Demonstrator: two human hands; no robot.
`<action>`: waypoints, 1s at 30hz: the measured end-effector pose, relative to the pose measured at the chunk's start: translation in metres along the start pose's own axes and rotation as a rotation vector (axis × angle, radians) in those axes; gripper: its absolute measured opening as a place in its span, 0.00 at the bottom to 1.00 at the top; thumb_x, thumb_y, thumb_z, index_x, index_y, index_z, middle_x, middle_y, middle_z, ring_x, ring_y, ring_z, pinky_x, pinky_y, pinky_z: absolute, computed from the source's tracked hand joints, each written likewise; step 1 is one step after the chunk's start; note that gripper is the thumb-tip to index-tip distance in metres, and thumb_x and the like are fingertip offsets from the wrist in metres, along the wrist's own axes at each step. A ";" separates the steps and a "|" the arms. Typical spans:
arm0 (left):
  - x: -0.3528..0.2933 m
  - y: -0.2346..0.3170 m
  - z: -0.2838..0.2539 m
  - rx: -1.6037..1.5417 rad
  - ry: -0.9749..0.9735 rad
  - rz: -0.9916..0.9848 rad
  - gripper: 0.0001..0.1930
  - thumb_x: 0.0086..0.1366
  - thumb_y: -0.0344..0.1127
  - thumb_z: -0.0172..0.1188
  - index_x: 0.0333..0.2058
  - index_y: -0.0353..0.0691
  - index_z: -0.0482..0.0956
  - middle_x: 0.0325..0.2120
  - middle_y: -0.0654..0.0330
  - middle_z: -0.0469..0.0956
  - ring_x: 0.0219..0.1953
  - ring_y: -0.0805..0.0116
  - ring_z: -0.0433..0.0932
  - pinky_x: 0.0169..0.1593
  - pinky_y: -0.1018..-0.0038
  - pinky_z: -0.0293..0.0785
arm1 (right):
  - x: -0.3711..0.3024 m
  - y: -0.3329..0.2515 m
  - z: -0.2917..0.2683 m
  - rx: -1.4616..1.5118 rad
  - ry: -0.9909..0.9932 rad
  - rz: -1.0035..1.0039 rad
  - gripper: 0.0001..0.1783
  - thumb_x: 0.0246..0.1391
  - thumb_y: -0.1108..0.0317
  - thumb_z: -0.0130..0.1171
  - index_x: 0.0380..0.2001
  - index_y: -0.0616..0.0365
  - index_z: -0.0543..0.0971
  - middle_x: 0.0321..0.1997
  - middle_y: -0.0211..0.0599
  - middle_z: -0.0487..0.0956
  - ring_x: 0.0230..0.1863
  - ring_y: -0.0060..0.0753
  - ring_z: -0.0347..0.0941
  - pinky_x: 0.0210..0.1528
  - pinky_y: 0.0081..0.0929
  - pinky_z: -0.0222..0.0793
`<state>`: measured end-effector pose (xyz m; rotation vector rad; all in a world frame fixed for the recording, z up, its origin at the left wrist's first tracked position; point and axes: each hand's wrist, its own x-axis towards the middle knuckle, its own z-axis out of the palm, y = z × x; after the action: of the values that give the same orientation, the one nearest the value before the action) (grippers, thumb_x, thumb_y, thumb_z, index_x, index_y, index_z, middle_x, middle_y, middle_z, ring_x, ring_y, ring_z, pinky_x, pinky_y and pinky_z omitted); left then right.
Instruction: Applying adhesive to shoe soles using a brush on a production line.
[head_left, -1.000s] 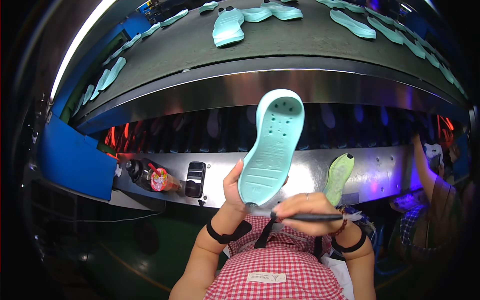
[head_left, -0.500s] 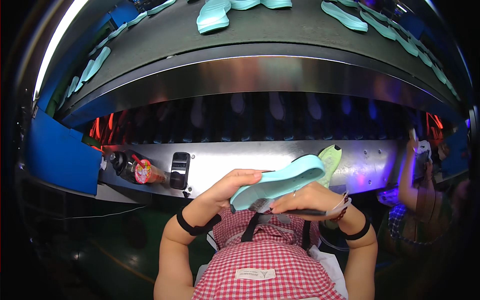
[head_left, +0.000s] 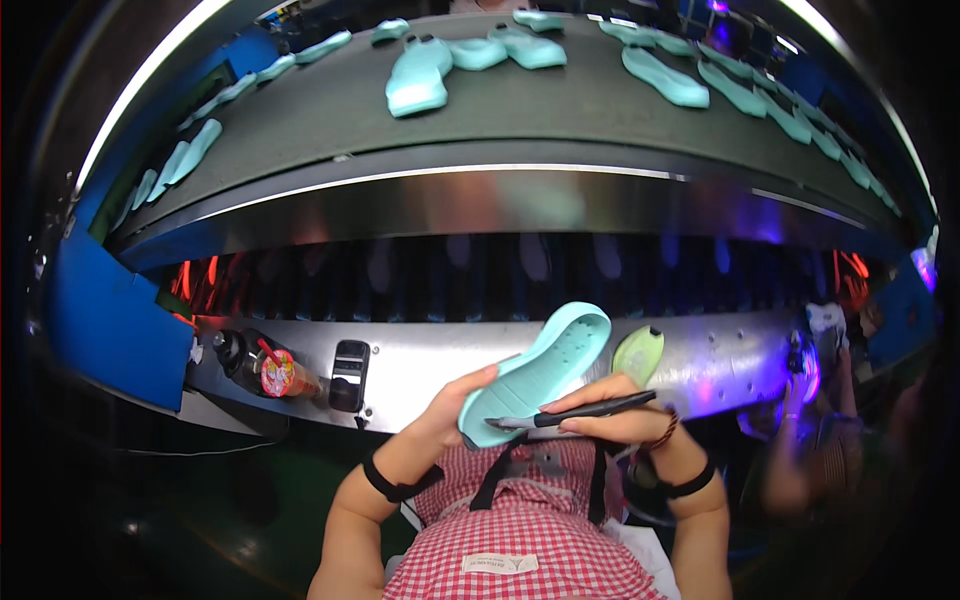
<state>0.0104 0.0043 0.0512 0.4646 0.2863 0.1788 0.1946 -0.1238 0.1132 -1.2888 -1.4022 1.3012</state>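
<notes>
Pinching brush point(head_left: 607, 406) in right hand point(head_left: 622, 420); gripping sole point(head_left: 545, 372) in left hand point(head_left: 442, 412) by desk point(head_left: 420, 365), slanted lengthwise, black tip point(head_left: 467, 442) lower left, rounded end upper right. Turned more face-up than before.

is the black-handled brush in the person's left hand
No, the right hand holds the brush, while the left hand holds the turquoise shoe sole.

to the left of a wide dark-grey conveyor belt point(head_left: 520, 118) are a smooth blue panel point(head_left: 105, 310) and a long white light tube point(head_left: 137, 95); below the belt, glowing red strips point(head_left: 186, 279), a brushed-steel ledge point(head_left: 425, 350) and dark green floor point(head_left: 230, 510).
</notes>
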 end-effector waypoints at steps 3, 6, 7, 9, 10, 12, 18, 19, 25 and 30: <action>0.001 -0.010 -0.008 -0.080 -0.032 0.074 0.25 0.62 0.43 0.42 0.55 0.36 0.56 0.48 0.50 0.66 0.47 0.58 0.70 0.48 0.61 0.68 | 0.005 0.023 -0.011 -0.090 0.308 -0.125 0.11 0.43 0.76 0.58 0.34 0.65 0.77 0.30 0.40 0.78 0.30 0.26 0.74 0.34 0.19 0.70; 0.014 -0.016 -0.015 -0.151 0.003 0.124 0.24 0.62 0.43 0.43 0.53 0.36 0.59 0.47 0.50 0.68 0.43 0.57 0.73 0.45 0.58 0.71 | 0.011 0.033 -0.005 -0.070 0.607 -0.230 0.08 0.44 0.77 0.57 0.31 0.68 0.77 0.28 0.41 0.77 0.25 0.27 0.74 0.29 0.20 0.70; 0.019 -0.017 -0.017 -0.165 -0.011 0.125 0.24 0.62 0.44 0.43 0.53 0.35 0.59 0.46 0.50 0.68 0.43 0.57 0.73 0.43 0.58 0.71 | 0.013 0.033 0.004 -0.054 0.676 -0.241 0.08 0.44 0.77 0.55 0.31 0.68 0.77 0.27 0.40 0.77 0.25 0.26 0.74 0.29 0.19 0.70; 0.021 -0.016 -0.012 -0.156 -0.029 0.141 0.23 0.62 0.44 0.44 0.51 0.34 0.61 0.44 0.50 0.69 0.41 0.57 0.74 0.41 0.59 0.73 | 0.014 0.035 0.011 -0.002 0.795 -0.235 0.08 0.45 0.78 0.54 0.32 0.69 0.76 0.26 0.40 0.76 0.23 0.24 0.73 0.27 0.18 0.69; 0.021 -0.015 -0.014 -0.147 -0.021 0.169 0.23 0.62 0.44 0.44 0.51 0.34 0.61 0.44 0.50 0.69 0.41 0.57 0.74 0.41 0.59 0.73 | 0.019 0.035 0.012 0.065 0.813 -0.262 0.09 0.46 0.78 0.53 0.33 0.69 0.75 0.27 0.40 0.76 0.23 0.24 0.73 0.26 0.17 0.69; 0.021 -0.013 -0.019 -0.157 -0.014 0.132 0.23 0.62 0.44 0.45 0.50 0.33 0.61 0.43 0.49 0.70 0.41 0.57 0.74 0.42 0.58 0.73 | 0.028 0.039 0.011 0.021 0.857 -0.287 0.09 0.46 0.77 0.54 0.33 0.68 0.76 0.29 0.39 0.76 0.25 0.23 0.73 0.27 0.16 0.68; 0.013 -0.010 -0.035 -0.160 0.032 0.116 0.22 0.62 0.42 0.45 0.50 0.33 0.61 0.42 0.49 0.70 0.41 0.57 0.74 0.44 0.56 0.72 | 0.041 0.036 0.051 -0.625 0.825 -0.527 0.10 0.42 0.80 0.54 0.32 0.65 0.76 0.32 0.51 0.76 0.35 0.45 0.74 0.39 0.31 0.69; 0.007 -0.008 -0.041 -0.158 0.023 0.164 0.23 0.62 0.42 0.44 0.51 0.33 0.60 0.43 0.48 0.69 0.42 0.57 0.73 0.45 0.57 0.72 | 0.032 0.030 0.056 -0.567 0.704 -0.447 0.10 0.41 0.79 0.55 0.32 0.65 0.76 0.31 0.50 0.77 0.34 0.42 0.75 0.38 0.30 0.69; -0.067 0.051 0.002 0.284 0.150 0.627 0.29 0.62 0.48 0.39 0.54 0.30 0.55 0.50 0.44 0.64 0.46 0.50 0.70 0.51 0.55 0.65 | -0.011 0.026 0.025 0.470 0.511 -0.415 0.10 0.46 0.71 0.55 0.29 0.69 0.75 0.33 0.58 0.76 0.11 0.20 0.65 0.15 0.11 0.62; -0.067 0.182 0.036 -0.084 -0.277 0.972 0.37 0.60 0.61 0.23 0.53 0.32 0.57 0.51 0.44 0.62 0.51 0.42 0.63 0.53 0.47 0.58 | -0.007 0.051 0.010 0.584 0.583 -0.310 0.09 0.48 0.74 0.52 0.33 0.68 0.73 0.36 0.59 0.75 0.13 0.20 0.64 0.17 0.11 0.61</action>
<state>-0.0606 0.1337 0.1817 0.5082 -0.2421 1.0598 0.1939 -0.1348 0.0620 -0.8962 -0.6985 0.9164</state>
